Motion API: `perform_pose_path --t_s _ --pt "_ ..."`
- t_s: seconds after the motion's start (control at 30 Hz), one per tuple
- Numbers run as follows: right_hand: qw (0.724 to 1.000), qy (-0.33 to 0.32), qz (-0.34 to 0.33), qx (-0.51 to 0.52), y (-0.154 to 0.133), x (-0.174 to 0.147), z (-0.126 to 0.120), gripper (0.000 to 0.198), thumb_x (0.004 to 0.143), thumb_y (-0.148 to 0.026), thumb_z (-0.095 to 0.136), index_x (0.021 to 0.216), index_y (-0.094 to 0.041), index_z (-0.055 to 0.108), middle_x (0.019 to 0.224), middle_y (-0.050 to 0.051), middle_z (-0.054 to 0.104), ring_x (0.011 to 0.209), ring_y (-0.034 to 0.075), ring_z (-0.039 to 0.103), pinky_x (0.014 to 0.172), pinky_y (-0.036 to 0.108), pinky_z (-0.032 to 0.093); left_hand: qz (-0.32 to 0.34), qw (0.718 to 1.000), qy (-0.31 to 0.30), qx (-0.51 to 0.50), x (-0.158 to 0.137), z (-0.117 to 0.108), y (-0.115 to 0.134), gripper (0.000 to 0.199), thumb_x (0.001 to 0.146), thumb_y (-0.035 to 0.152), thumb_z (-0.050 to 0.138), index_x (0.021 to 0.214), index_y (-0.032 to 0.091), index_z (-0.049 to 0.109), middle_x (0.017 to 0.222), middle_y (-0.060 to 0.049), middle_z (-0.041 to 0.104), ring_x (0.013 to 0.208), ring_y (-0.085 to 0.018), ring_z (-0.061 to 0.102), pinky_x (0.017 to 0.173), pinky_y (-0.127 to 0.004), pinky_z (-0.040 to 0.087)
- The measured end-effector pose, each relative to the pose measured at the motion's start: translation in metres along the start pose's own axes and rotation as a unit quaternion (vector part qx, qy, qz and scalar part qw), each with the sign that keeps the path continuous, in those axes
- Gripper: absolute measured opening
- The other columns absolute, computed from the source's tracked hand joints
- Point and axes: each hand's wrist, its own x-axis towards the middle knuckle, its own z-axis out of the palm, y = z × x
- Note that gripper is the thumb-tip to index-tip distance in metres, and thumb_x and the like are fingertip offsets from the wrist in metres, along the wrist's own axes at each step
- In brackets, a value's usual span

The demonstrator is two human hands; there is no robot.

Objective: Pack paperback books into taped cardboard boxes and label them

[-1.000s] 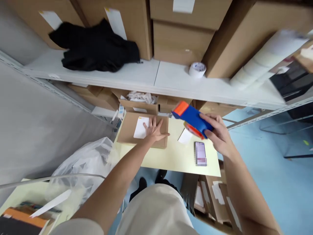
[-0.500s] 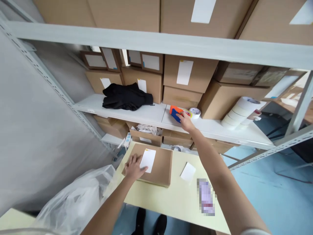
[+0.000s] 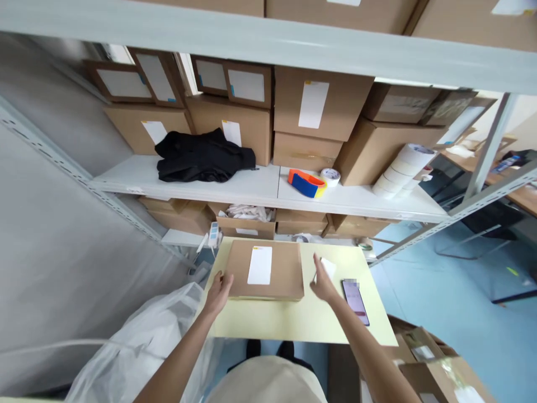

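A closed flat cardboard box (image 3: 289,268) with a white label (image 3: 260,266) lies on the pale yellow table (image 3: 268,322). My left hand (image 3: 218,294) is at the box's front left corner, thumb and fingers apart; whether it touches the box I cannot tell. To the right of the box, my right hand (image 3: 324,284) is open over the table, thumb raised, holding nothing that I can see. Partly behind it lies a white card (image 3: 329,268). A phone (image 3: 356,302) rests to the right of that hand. On the shelf sits an orange, blue and yellow band-like object (image 3: 306,183).
The metal shelf (image 3: 235,193) behind the table carries cardboard boxes (image 3: 319,106), a black garment (image 3: 205,157), a white tape roll (image 3: 330,177) and a stack of rolls (image 3: 403,170). Clear plastic sheeting (image 3: 138,347) hangs at left. More cartons (image 3: 440,369) stand at lower right.
My right hand has left the orange and blue object on the shelf and come down beside the box. My left hand has slid off the box top to its left side; the box is turned straighter.
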Motion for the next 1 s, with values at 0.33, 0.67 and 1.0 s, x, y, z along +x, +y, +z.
perform_pose_path --t_s 0.33,0.67,1.0 --pt "0.951 -0.009 0.155 0.268 -0.015 -0.072 0.057 0.07 0.077 -0.032 0.056 0.144 -0.024 0.034 0.134 0.013 0.055 0.119 0.026 0.055 0.095 0.045 0.048 0.136 0.964 -0.023 -0.225 -0.014 0.003 -0.009 0.058 0.076 0.062 0.053 0.114 0.019 0.058 0.116 -0.013 0.066 0.115 -0.028 0.059 0.097 -0.04 0.047" --pt "0.942 0.052 0.255 0.211 -0.041 -0.056 -0.04 0.057 0.079 -0.058 0.058 0.118 -0.017 0.054 0.101 0.013 0.072 0.092 0.026 0.067 0.076 0.036 0.053 0.155 0.976 -0.011 -0.152 0.0 0.019 0.037 0.044 0.069 0.041 0.067 0.105 0.017 0.061 0.099 -0.009 0.072 0.089 -0.021 0.068 0.081 -0.032 0.052" --pt "0.938 -0.007 0.291 0.189 -0.013 -0.028 -0.012 0.043 0.081 -0.049 0.056 0.111 -0.019 0.057 0.096 0.009 0.073 0.087 0.022 0.068 0.076 0.033 0.052 0.116 0.988 0.013 0.097 0.012 0.017 0.046 0.034 0.079 0.038 0.057 0.106 0.02 0.067 0.098 -0.005 0.074 0.095 -0.023 0.067 0.081 -0.028 0.048"
